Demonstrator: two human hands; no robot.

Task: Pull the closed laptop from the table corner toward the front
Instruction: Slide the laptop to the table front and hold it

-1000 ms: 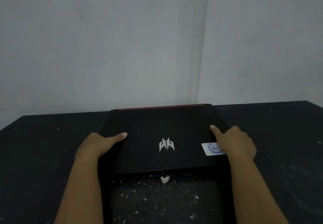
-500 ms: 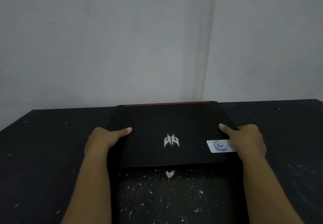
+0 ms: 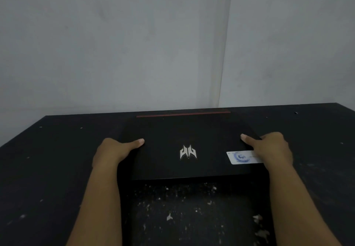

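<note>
Laptop (image 3: 184,146): black, lid shut. I see it lying flat on the table (image 3: 48,159), at the far edge, in front of the corner where the two walls meet. Its near edge is well back from the table's front.

Laptop lid: silver emblem (image 3: 188,151) at the middle. A thin red strip (image 3: 183,113) runs along the far edge.

Sticker (image 3: 243,157): white with a blue round mark, on the lid's right part. Its right end is hidden under my right hand. The print is too small for me to read.

Left hand (image 3: 113,150): clasped on the laptop's left edge. The thumb (image 3: 134,143) lies flat on the lid, pointing toward the emblem. The fingers go down past the side, and I cannot see them there.

Right hand (image 3: 272,148): clasped on the laptop's right edge, level with the left hand. The thumb (image 3: 247,139) is pressed on the lid, just above the sticker. The fingers curl over the side, out of my sight.

Forearms: bare, both reaching forward from the bottom of the view, one on each side of the laptop.

Table: black top, dull. I note pale crumbs and flecks (image 3: 182,207) scattered on the part between my forearms, in front of the laptop. A few more specks lie far left and far right.

Walls (image 3: 115,44): plain, pale grey, with the corner seam rising behind the laptop's right half.
</note>
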